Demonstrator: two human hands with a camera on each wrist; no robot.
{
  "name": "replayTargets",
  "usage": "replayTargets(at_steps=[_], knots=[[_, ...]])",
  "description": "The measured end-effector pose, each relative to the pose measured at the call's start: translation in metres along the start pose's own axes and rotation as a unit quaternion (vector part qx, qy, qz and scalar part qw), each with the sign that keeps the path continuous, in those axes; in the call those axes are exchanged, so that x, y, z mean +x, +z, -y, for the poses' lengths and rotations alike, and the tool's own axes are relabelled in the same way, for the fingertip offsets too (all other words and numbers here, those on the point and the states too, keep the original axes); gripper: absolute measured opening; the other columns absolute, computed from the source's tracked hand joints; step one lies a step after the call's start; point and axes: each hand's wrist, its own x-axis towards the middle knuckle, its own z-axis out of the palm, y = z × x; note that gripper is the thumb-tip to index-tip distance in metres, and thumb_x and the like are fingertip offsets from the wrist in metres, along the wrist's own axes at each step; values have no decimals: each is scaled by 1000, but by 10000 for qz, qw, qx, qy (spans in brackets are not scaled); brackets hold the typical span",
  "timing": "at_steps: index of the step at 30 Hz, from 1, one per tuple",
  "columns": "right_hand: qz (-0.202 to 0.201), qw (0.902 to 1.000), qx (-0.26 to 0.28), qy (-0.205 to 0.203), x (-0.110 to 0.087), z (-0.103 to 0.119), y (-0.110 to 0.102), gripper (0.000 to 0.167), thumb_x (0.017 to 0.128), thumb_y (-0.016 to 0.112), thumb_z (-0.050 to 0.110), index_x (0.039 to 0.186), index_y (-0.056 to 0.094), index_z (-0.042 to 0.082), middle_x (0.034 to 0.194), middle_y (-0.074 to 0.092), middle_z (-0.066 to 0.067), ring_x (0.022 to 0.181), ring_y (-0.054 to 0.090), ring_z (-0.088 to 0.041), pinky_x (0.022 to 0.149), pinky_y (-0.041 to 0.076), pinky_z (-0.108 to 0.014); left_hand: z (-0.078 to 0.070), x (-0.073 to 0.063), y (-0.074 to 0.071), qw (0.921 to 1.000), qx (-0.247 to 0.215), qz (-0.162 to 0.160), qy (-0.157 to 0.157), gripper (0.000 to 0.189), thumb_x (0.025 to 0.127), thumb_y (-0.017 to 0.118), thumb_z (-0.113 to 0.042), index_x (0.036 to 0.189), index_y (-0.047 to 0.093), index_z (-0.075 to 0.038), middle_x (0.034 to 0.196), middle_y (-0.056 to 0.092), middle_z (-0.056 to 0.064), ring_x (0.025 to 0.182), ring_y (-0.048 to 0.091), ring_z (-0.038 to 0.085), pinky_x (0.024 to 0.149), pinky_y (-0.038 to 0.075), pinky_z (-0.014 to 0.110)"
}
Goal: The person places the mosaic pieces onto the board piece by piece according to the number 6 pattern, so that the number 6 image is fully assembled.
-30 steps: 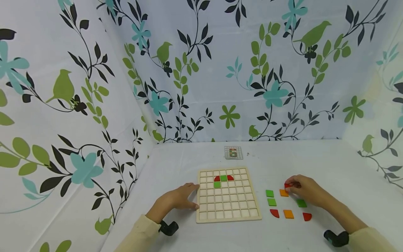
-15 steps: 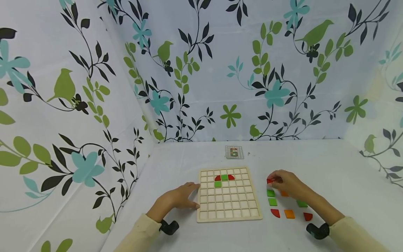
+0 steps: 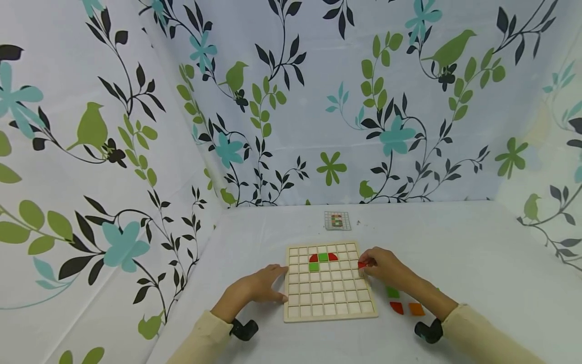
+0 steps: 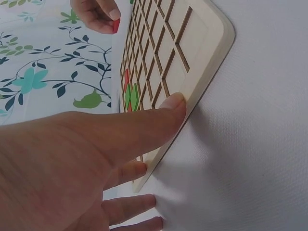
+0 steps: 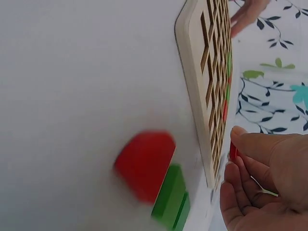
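Observation:
My right hand (image 3: 386, 265) pinches a red quarter-round tile (image 3: 361, 265) between thumb and fingertips, at the right edge of the wooden grid board (image 3: 331, 319). The right wrist view shows the held tile edge-on. Across the board, my left hand (image 3: 261, 285) rests against the left edge. In the left wrist view its thumb lies on the rim and the fingers are fairly straight. In the upper cells sit a red quarter-round tile (image 3: 313, 258), a green square (image 3: 323, 257), another red quarter-round (image 3: 333, 257) and a lower green square (image 3: 313, 266).
Right of the board lie a green square tile (image 3: 393, 292), a red quarter-round (image 3: 396, 308) and an orange square (image 3: 416, 309). My right forearm hides other loose tiles. A small gridded card (image 3: 337, 221) with a coloured pattern lies behind the board. A patterned curtain (image 3: 282, 151) stands behind the table.
My right hand has carried the red tile leftward, from above the loose tiles to the board's right edge. The left hand and the tiles on the board stay put.

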Motion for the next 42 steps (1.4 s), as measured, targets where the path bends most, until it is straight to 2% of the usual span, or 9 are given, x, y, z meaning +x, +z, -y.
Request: replayTargets(at_steps=[6, 9, 13, 16, 26, 32, 35, 42], knots=[[111, 9999, 104, -11, 9, 16, 17, 17, 95, 80, 12, 110, 75, 7, 105, 65, -1, 94, 59, -16, 86, 56, -31, 1, 2, 0, 10000, 36, -4, 18, 85, 91, 85, -38, 161, 44, -13, 167, 38, 16, 154, 39, 36, 122, 38, 59], [124, 9997, 33, -205, 11, 22, 25, 17, 94, 81, 12, 109, 75, 7, 106, 65, -1, 95, 61, -14, 87, 58, -32, 2, 3, 1, 10000, 51, -12, 13, 85, 91, 85, -38, 161, 44, -14, 167, 38, 16, 154, 38, 36, 122, 38, 58], [103, 9968, -125, -777, 13, 28, 33, 16, 93, 81, 9, 106, 74, 2, 101, 66, -2, 91, 62, -12, 82, 58, -28, 2, 3, 1, 10000, 34, -6, 18, 85, 90, 85, -38, 161, 44, -13, 167, 38, 16, 155, 38, 36, 123, 37, 59], [94, 9943, -215, -1035, 13, 31, 36, 14, 92, 81, 6, 104, 74, 1, 97, 65, -3, 88, 59, -11, 77, 56, -25, 2, 4, 1, 10000, 29, 1, 8, 85, 90, 85, -38, 161, 45, -13, 167, 38, 16, 155, 38, 36, 122, 37, 59], [196, 9956, -247, -880, 16, 35, 42, 12, 91, 82, 6, 101, 76, 4, 96, 67, -1, 89, 60, -12, 77, 56, -25, 3, 5, 2, 10000, 83, 19, -1, 85, 90, 85, -39, 161, 45, -14, 167, 38, 15, 154, 38, 36, 122, 38, 59], [211, 9947, -273, -965, 17, 38, 44, 13, 88, 84, 5, 99, 78, 4, 94, 70, -1, 89, 63, -13, 77, 57, -26, 3, 5, 3, 9999, 124, -1, 32, 85, 90, 85, -39, 160, 45, -14, 167, 39, 16, 154, 39, 36, 122, 38, 58], [222, 9940, -279, -1035, 18, 38, 47, 12, 89, 84, 5, 99, 78, 5, 94, 70, 0, 89, 63, -13, 77, 57, -25, 2, 5, 2, 9999, 136, 8, 24, 85, 90, 85, -39, 160, 45, -14, 167, 39, 16, 154, 39, 36, 122, 38, 58], [386, 9949, -308, -880, 20, 43, 50, 12, 92, 80, 3, 104, 78, 5, 98, 67, 0, 92, 60, -12, 79, 57, -29, 1, 3, 0, 10000, 74, 4, -2, 84, 90, 86, -38, 160, 46, -13, 167, 39, 16, 154, 39, 36, 122, 38, 58]])
